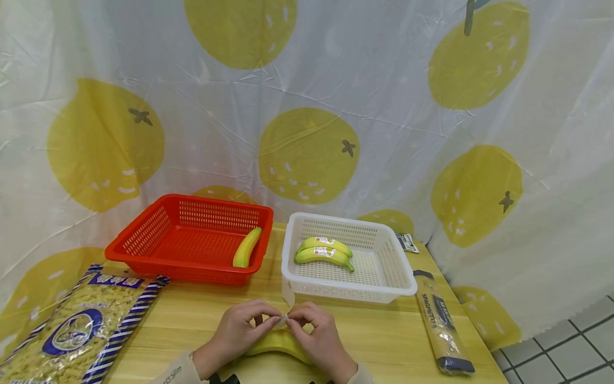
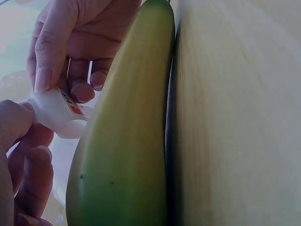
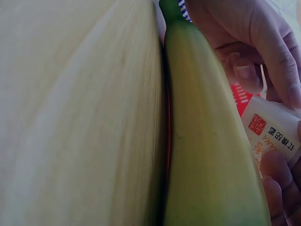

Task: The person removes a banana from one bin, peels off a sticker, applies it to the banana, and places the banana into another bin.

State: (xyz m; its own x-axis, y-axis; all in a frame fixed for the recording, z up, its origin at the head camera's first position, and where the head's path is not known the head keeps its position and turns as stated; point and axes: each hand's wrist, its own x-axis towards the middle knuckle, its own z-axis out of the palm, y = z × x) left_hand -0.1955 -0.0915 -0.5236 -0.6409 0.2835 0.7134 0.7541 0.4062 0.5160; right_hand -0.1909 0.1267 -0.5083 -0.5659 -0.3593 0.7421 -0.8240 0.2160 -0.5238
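Nearest, toward the near edge of the desk (image 1: 374,341), about midway along it: a banana (image 1: 278,342), lying crosswise, yellow with green toward an end. The wrist views show its smooth side close up.

Above it, both hands at work on a white label (image 3: 277,123), printed in red, orange and black. Left hand (image 1: 245,329): fingers bent, thumb and fingertips pinching the label. Right hand (image 1: 315,332): likewise bent, pinching the label just beside the left fingertips. A pale strip (image 1: 288,293) stands up from between them, overlapping the white basket's front wall in the head view. Light sleeves (image 1: 181,370) at both wrists.

Left edge of desk, near corner: large clear bag of pasta (image 1: 72,325), striped blue and white along its borders. Right edge: spaghetti pack (image 1: 442,325), lying lengthwise.

Farther back, right of centre: white basket (image 1: 342,288), two labelled bananas (image 1: 325,255) side by side within. Toward the far left corner: red basket (image 1: 189,266), a single banana (image 1: 247,247) leaning at its right end. Small packet (image 1: 408,242) by the far right corner, partly hidden behind the white basket.

Behind all: pale curtain (image 1: 211,138), big yellow fruit print.
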